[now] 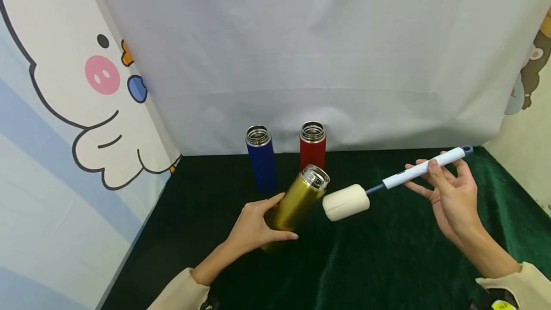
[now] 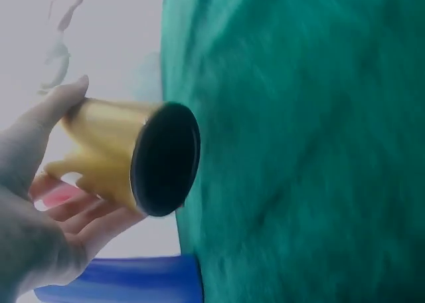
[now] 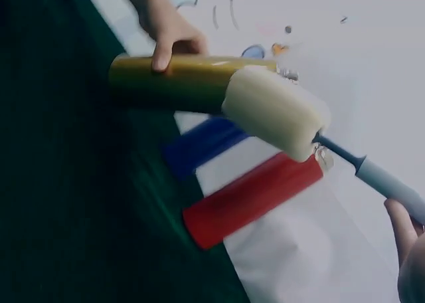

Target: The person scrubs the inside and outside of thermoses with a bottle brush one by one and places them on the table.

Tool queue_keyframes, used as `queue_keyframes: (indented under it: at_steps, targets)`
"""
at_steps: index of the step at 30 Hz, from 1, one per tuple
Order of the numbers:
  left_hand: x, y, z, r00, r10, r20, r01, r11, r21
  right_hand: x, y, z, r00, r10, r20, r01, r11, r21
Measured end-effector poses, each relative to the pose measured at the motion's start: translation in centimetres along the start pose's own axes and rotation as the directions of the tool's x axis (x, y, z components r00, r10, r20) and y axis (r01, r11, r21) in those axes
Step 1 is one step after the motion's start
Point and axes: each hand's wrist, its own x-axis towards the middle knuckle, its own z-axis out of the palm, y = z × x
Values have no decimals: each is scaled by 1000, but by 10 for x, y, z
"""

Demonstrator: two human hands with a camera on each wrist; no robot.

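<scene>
My left hand (image 1: 254,226) grips a gold bottle (image 1: 297,200) round its body, thumb on the near side. The bottle is lidless and tilts to the right, its steel mouth facing up; in the left wrist view its dark base (image 2: 167,160) shows off the cloth. In my right hand (image 1: 456,195) is a bottle brush with a white and blue handle (image 1: 413,174), held between thumb and fingers. Its cream sponge head (image 1: 346,202) points left and down, just right of the gold bottle's mouth. In the right wrist view the sponge (image 3: 275,111) overlaps the bottle's mouth end.
Behind the gold bottle stand a blue bottle (image 1: 262,161) and a red bottle (image 1: 313,145), both upright and lidless. Dark green cloth (image 1: 379,262) covers the table. A white curtain (image 1: 344,37) hangs along the back edge, and a cartoon-printed sheet (image 1: 51,157) is at the left.
</scene>
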Motion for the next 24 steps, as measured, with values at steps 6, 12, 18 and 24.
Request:
queue_keyframes:
  at_steps: [6,12,18,24]
  targets:
    - [-2,5,6,968,-146,204,230,842,-487,4,6,6,976,218,-28,-201,938,284]
    - [-3,8,17,886,-195,422,457,533,-713,8,29,9,892,453,16,-381,731,566]
    - [-5,9,21,853,-126,507,517,331,-789,5,47,6,846,531,46,-461,684,565]
    - [-6,5,19,859,-150,490,513,237,-825,-6,51,-4,802,597,23,-558,734,387]
